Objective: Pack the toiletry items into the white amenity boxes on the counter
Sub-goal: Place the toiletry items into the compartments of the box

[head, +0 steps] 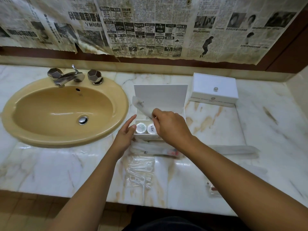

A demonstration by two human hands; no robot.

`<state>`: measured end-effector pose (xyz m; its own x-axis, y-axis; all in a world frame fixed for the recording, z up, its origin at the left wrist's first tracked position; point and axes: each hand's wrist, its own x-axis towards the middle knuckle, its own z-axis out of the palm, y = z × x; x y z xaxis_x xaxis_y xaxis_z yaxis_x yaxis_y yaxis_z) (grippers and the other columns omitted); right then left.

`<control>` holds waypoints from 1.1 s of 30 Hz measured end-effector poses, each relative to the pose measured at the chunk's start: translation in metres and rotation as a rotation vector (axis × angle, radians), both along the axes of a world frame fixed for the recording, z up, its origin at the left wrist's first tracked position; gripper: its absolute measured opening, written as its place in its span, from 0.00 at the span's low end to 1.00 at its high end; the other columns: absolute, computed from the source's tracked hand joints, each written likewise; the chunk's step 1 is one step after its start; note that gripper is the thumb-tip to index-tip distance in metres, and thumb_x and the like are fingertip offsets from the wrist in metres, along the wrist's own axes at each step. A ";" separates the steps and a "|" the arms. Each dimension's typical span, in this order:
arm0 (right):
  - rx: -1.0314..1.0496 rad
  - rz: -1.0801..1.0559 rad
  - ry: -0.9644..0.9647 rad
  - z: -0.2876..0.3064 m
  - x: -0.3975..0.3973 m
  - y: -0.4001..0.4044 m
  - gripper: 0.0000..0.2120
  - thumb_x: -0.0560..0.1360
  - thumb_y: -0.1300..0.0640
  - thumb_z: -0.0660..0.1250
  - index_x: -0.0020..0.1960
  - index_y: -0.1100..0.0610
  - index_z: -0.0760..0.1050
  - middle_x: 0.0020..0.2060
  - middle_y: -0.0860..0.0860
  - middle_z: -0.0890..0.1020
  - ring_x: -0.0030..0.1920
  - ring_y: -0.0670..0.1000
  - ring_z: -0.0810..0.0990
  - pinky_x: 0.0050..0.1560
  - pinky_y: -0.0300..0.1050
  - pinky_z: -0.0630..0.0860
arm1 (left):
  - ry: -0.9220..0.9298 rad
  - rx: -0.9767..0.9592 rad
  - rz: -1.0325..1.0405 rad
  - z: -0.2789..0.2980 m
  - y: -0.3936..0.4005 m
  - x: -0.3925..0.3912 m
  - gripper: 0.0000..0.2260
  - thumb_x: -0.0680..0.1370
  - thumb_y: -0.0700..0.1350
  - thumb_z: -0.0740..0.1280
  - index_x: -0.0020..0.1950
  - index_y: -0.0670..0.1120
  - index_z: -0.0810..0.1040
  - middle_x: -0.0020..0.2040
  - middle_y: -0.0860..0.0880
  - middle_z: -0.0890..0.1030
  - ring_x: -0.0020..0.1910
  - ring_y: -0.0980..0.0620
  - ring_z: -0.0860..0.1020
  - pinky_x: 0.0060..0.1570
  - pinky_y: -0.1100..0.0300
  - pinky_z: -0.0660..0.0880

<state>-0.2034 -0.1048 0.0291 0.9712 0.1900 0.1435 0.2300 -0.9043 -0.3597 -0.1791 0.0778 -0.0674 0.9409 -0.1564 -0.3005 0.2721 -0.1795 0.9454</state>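
- While my right hand (168, 125) pinched one end of a long clear sachet (141, 105) over the open amenity box (160, 97), the sachet slanted up and left across the raised lid.
- My left hand (126, 132) lay open, fingers loose, against the box's left wall.
- Two round white items (146, 128) sat side by side in the front compartment.
- More wrapped items (155, 150) lay on the marble surface (58, 167) just before the box.
- A second box (215, 90) stood shut, right of the first.

Place: bathroom vanity
Evidence: tan oval sink (65, 112), chrome tap (70, 77), marble bench (250, 147), newspaper-covered wall (150, 27)
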 end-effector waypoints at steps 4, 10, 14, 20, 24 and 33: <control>0.050 -0.010 -0.060 0.007 0.015 0.000 0.09 0.81 0.55 0.57 0.51 0.59 0.73 0.35 0.55 0.80 0.35 0.61 0.76 0.36 0.52 0.74 | -0.002 0.001 -0.011 0.001 0.001 -0.001 0.16 0.84 0.50 0.59 0.64 0.72 0.71 0.43 0.62 0.68 0.45 0.58 0.70 0.48 0.64 0.74; 0.094 -0.019 -0.149 0.015 0.041 0.002 0.07 0.80 0.56 0.60 0.51 0.58 0.75 0.36 0.53 0.81 0.35 0.59 0.76 0.36 0.50 0.75 | -0.014 0.013 -0.001 0.008 0.000 -0.002 0.16 0.84 0.50 0.59 0.67 0.69 0.70 0.44 0.59 0.68 0.41 0.58 0.68 0.37 0.73 0.72; 0.025 -0.037 -0.127 0.006 0.056 0.002 0.07 0.78 0.58 0.61 0.48 0.58 0.77 0.37 0.53 0.81 0.36 0.58 0.77 0.36 0.47 0.74 | -0.013 0.019 -0.006 0.009 0.001 -0.002 0.16 0.84 0.51 0.59 0.68 0.68 0.69 0.44 0.59 0.67 0.40 0.59 0.68 0.37 0.74 0.71; -0.255 -0.088 0.117 -0.024 0.068 -0.003 0.10 0.68 0.72 0.60 0.36 0.59 0.73 0.28 0.52 0.70 0.31 0.55 0.70 0.29 0.41 0.61 | 0.003 0.010 -0.022 0.010 0.002 -0.001 0.15 0.84 0.50 0.59 0.66 0.69 0.69 0.42 0.62 0.66 0.38 0.68 0.71 0.40 0.78 0.72; -0.271 -0.081 0.228 -0.044 0.071 -0.007 0.11 0.71 0.71 0.61 0.43 0.60 0.79 0.37 0.56 0.79 0.34 0.55 0.72 0.35 0.42 0.68 | -0.004 0.013 -0.024 0.011 0.002 -0.001 0.15 0.84 0.49 0.59 0.67 0.67 0.69 0.43 0.61 0.67 0.38 0.72 0.72 0.39 0.78 0.72; -0.188 -0.084 0.540 -0.049 0.076 -0.010 0.27 0.80 0.37 0.50 0.34 0.56 0.68 0.43 0.55 0.79 0.46 0.56 0.76 0.46 0.48 0.72 | 0.000 -0.001 -0.025 0.011 0.002 0.000 0.15 0.84 0.50 0.59 0.65 0.69 0.70 0.43 0.62 0.69 0.40 0.68 0.72 0.41 0.74 0.73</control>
